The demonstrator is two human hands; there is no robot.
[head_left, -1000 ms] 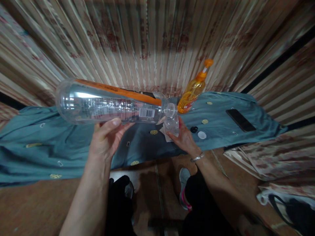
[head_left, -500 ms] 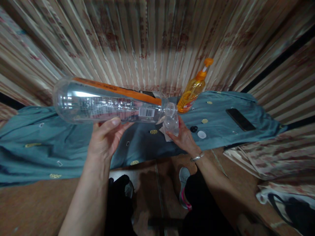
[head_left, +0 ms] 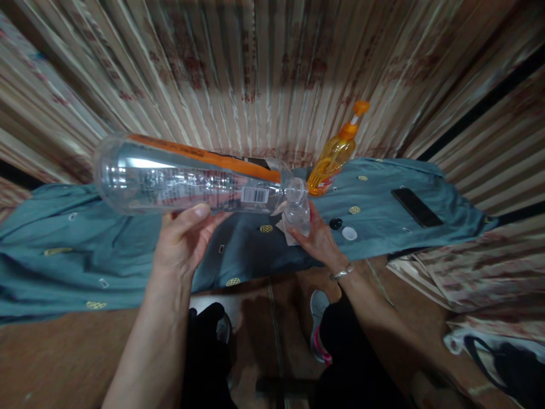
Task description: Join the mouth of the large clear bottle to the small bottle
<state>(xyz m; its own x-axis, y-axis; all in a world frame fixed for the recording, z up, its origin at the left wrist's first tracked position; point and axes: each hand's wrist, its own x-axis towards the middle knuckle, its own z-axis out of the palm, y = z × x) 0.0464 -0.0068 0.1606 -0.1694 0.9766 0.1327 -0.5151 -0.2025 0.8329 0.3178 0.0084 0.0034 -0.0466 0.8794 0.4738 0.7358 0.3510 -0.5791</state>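
Hardly anything moved since the earlier frame: large orange-labelled clear bottle near-level over teal cloth, left hand gripping underside for support, right hand pinching small clear container by bottle's neck, seemingly to align mouths.

- Two bare hands: one left hand, one right hand
- One large clear plastic bottle, with one visible barcode
- One small clear plastic container
- One orange pump bottle
- Two round cap-like pieces: one black piece, one white piece
- One black smartphone
- One teal patterned cloth
- One silvery bracelet
- Two shoes, one at the right, one partly hidden at the left
- Two black trouser legs, one left, one right
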